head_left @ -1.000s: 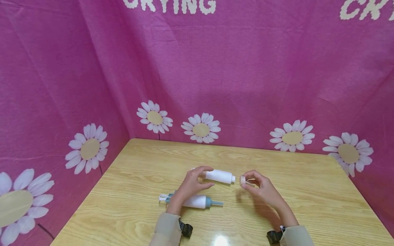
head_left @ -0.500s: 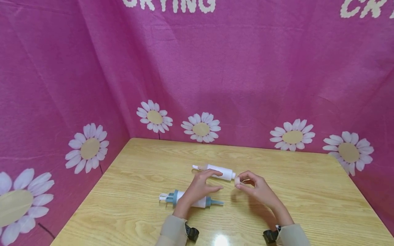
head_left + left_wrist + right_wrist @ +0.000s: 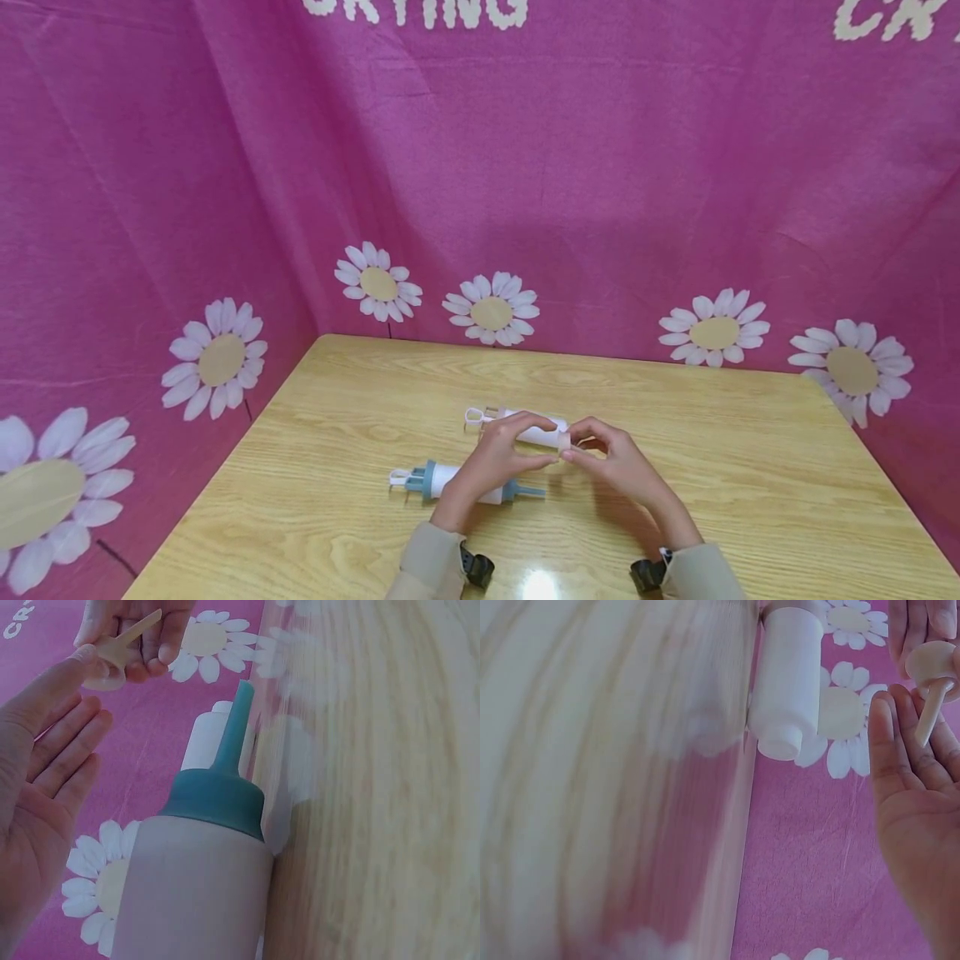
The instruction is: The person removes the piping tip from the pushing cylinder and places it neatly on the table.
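Note:
My left hand (image 3: 491, 458) and right hand (image 3: 618, 467) meet over the table, thumb and fingertips of both at a small beige nozzle cap (image 3: 564, 442). In the left wrist view the left thumb lies on the rim of the cap (image 3: 112, 652), whose thin spout points up and right. The right hand pinches it from the other side; in the right wrist view its other fingers (image 3: 901, 746) are extended. Just behind, a white squeeze bottle (image 3: 784, 682) lies on its side, its neck without a cap. The left hand partly covers it in the head view.
A second squeeze bottle (image 3: 444, 479), with teal nozzle cap (image 3: 214, 799) and teal base, lies nearer, under the left forearm. Pink cloth with daisies (image 3: 491, 312) hangs behind the wooden table (image 3: 750, 467).
The right hand has moved left with the nozzle cap, and the left hand has moved right to meet it. The left fingertips now reach the cap, where before they were apart from it.

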The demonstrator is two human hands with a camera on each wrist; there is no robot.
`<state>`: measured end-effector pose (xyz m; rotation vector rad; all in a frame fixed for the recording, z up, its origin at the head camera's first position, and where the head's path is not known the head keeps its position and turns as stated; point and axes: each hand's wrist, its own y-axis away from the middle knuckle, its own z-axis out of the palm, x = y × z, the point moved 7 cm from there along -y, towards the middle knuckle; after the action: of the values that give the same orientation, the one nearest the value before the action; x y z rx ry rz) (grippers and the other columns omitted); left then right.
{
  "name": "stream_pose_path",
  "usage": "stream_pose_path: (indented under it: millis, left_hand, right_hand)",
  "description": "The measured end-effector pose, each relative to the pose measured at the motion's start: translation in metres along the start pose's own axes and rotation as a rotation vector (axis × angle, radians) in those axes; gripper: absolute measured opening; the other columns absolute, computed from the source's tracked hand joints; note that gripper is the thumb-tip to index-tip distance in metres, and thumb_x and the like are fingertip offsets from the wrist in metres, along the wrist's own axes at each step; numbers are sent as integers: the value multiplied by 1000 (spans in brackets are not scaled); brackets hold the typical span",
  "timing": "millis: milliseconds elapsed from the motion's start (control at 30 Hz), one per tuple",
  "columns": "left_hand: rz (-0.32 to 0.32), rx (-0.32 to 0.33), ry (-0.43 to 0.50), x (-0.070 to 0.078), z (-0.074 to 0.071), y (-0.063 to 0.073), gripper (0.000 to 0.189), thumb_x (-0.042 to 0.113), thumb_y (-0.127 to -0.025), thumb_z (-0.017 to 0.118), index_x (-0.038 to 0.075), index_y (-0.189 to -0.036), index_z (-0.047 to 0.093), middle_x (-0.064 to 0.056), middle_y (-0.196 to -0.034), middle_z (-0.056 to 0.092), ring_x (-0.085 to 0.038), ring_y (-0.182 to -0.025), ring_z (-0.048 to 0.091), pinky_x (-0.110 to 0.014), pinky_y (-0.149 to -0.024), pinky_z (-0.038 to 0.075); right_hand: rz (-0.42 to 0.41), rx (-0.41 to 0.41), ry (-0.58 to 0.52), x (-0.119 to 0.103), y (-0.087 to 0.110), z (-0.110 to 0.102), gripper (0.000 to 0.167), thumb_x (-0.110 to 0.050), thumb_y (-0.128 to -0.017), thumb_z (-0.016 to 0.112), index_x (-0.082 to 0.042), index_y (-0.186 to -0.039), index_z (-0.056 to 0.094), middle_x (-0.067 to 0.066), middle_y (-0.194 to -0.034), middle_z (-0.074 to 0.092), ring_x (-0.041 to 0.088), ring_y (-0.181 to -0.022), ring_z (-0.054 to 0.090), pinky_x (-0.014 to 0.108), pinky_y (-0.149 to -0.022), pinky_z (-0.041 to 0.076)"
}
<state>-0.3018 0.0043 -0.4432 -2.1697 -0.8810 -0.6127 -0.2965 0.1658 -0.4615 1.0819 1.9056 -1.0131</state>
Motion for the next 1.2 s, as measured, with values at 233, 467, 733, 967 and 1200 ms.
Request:
stream_pose_path:
  millis: [233,467,733,967,1200]
  left_hand:
    - [39,-4,22,3,0,0,36,21,-83,79,12,-116,68,-2,-117,71,-18,-109,66,-37,-94,55]
    - [58,12,16,3,-4,-1,33,22,-83,79,14,-113,69,-3,-113,72,-23,-99,68,-37,-82,58]
    - [94,38,-14,6,-10,-2,33,20,-81,81,12,-111,70,-3,-110,73,-18,-103,69,-39,-87,57]
    - [94,46,-29,5,-11,-1,34,20,-80,81,11,-111,70,-2,-109,74,-17,-102,69,-35,-88,56]
    - [69,24,-28,2,-9,-1,34,23,-81,80,13,-112,70,1,-111,73,-12,-106,67,-25,-95,52]
  right_hand:
    - [-24,-12,20,-4,-1,5,14,-16,-91,69,-11,-104,64,4,-102,67,-1,-96,59,31,-91,54]
    - [55,-34,-47,1,2,2,20,-19,-99,58,-5,-112,63,11,-111,67,-1,-99,60,25,-90,53]
    - [262,-109,-207,23,11,-4,48,-32,-106,41,11,-120,56,14,-112,68,10,-96,68,32,-92,56]
    - [295,-218,-333,33,14,1,46,-31,-104,46,13,-113,56,3,-98,69,8,-89,68,28,-84,58]
    - [300,-200,-336,35,13,0,45,-29,-102,51,15,-112,53,-7,-88,65,5,-82,63,27,-81,58]
